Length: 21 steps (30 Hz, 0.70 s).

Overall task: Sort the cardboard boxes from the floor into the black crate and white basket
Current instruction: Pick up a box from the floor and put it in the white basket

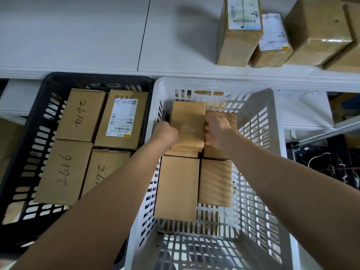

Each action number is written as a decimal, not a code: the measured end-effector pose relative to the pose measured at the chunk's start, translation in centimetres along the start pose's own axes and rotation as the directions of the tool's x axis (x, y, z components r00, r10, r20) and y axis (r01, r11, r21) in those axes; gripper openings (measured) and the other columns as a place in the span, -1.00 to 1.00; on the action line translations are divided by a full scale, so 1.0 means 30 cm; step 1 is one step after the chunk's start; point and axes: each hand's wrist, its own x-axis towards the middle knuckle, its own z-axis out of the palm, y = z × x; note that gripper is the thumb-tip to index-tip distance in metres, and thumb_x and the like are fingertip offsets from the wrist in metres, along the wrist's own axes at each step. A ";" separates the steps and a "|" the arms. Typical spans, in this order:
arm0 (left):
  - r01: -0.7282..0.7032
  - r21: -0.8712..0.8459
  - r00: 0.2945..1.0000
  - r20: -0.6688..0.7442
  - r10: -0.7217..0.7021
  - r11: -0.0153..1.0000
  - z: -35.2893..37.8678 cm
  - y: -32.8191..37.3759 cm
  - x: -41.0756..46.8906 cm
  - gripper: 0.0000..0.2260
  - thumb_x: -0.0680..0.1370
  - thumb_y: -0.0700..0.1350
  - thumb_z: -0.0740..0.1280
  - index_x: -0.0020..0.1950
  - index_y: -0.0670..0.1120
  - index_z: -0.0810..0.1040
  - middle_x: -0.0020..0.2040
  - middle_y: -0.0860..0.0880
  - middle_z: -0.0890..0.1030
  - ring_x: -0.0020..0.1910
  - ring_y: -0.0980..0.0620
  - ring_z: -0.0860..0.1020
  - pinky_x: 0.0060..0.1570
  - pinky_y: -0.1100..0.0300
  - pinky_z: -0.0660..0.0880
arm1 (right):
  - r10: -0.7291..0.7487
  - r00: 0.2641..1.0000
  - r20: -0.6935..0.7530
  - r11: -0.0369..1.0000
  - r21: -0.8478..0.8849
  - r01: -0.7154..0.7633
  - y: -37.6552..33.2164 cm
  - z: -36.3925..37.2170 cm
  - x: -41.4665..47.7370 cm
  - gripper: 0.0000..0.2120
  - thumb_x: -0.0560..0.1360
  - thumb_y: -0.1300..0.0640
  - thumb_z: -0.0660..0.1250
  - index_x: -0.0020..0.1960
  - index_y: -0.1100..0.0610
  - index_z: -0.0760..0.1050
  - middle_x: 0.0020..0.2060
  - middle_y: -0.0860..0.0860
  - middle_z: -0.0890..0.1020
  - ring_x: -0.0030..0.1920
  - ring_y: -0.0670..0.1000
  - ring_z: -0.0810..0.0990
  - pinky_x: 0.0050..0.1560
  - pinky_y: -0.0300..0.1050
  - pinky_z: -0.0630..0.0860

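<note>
Both my hands reach into the white basket (259, 121) and hold one plain cardboard box (188, 117) above the boxes lying in it. My left hand (165, 132) grips the box's left side and my right hand (216, 129) grips its right side. Below it lie more plain boxes, two of them near me (178, 186) (215, 182). The black crate (37, 117) to the left holds several boxes, three with handwritten numbers (80, 114) and one with a white shipping label (121, 117).
A white table (97, 36) runs across the top, above both containers. Several taped cardboard boxes (238, 34) stand on its right part. Dark equipment with loose wires (331, 162) sits on the floor to the right of the basket.
</note>
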 end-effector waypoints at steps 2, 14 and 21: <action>-0.014 -0.041 1.000 -0.018 0.013 0.999 0.001 -0.005 0.004 -0.63 0.54 -0.36 0.07 0.35 -0.33 0.37 0.24 -0.27 0.48 -0.03 -0.13 0.50 -0.26 0.17 0.42 | -0.017 0.999 0.041 0.999 -0.028 0.018 -0.003 -0.006 -0.006 -0.85 0.58 0.24 0.14 0.02 0.21 0.48 -0.10 0.10 0.55 -0.02 0.11 0.53 0.14 0.09 0.49; -0.328 -0.197 0.940 -0.169 0.298 0.924 -0.096 0.069 -0.128 -0.67 0.60 -0.25 0.15 0.35 -0.15 0.46 0.31 -0.08 0.51 0.13 0.04 0.50 -0.08 0.46 0.34 | -0.196 0.979 -0.054 0.976 -0.103 0.190 -0.063 -0.064 -0.125 -0.78 0.58 0.11 0.16 -0.25 0.09 0.36 -0.28 0.00 0.43 -0.32 -0.06 0.41 -0.11 -0.11 0.50; -0.497 -0.321 0.867 -0.142 0.478 0.806 -0.149 0.157 -0.300 -0.76 0.62 -0.18 0.18 0.22 -0.09 0.55 0.21 -0.03 0.55 0.17 0.01 0.51 0.25 0.04 0.45 | -0.383 0.910 -0.157 0.923 -0.017 0.385 -0.091 -0.121 -0.364 -0.65 0.55 -0.04 0.20 0.03 0.23 0.55 0.08 0.14 0.60 0.13 0.13 0.54 0.32 0.19 0.37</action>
